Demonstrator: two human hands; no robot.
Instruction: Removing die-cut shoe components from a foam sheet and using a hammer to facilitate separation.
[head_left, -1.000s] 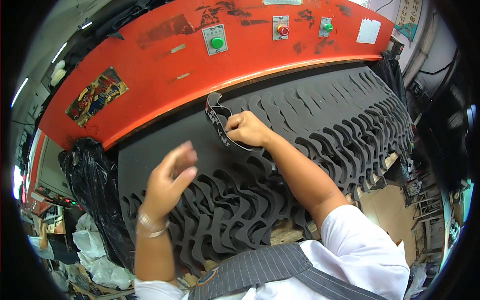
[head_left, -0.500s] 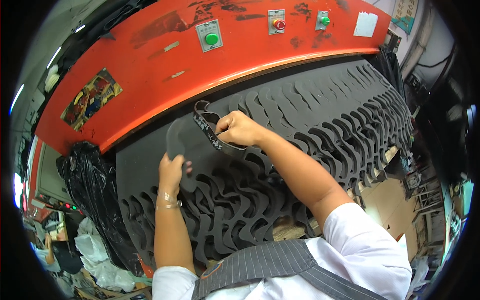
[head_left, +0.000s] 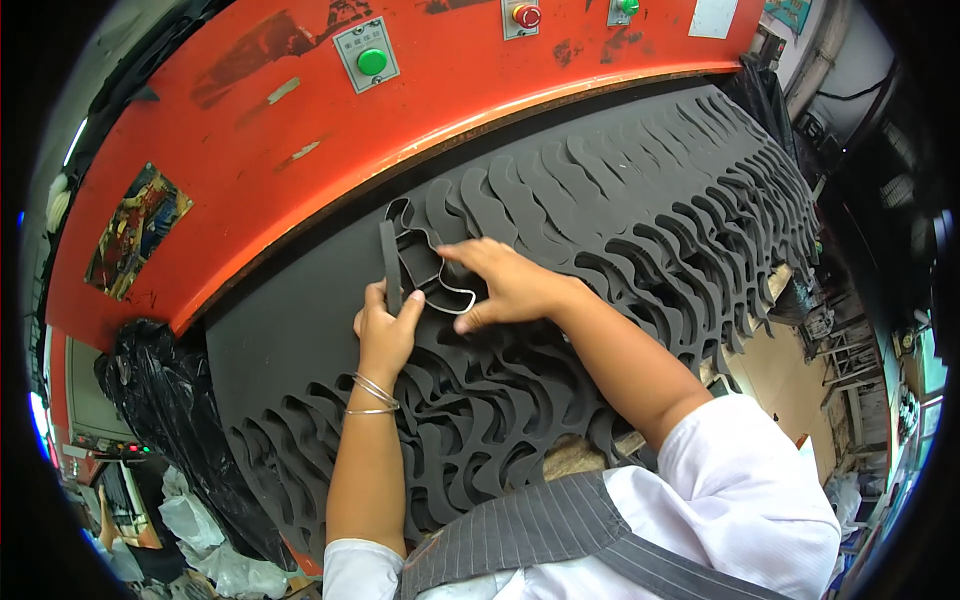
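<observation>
My left hand (head_left: 385,328) pinches a wavy dark grey foam piece (head_left: 390,262), held upright and seen nearly edge-on. Just right of it, a cutting die (head_left: 422,262) lies on the dark foam sheet (head_left: 290,320). The die is a thin metal band bent to a wavy outline, with cross braces inside. My right hand (head_left: 515,285) has its fingers spread beside the die's right edge; fingertips and thumb are at or very near the rim, and I cannot tell whether they press on it. Rows of curved foam cuts (head_left: 520,205) lie right of the die.
A red machine beam (head_left: 300,150) spans the far side, with a green button (head_left: 371,62) and a red knob (head_left: 526,16). Curved foam pieces (head_left: 470,400) are bunched along the near edge. Black plastic (head_left: 155,390) hangs at the left end.
The die, tilted up in my right hand before, is down on the sheet, and that hand's fingers have spread. My left hand has moved right with the foam piece, close to the die.
</observation>
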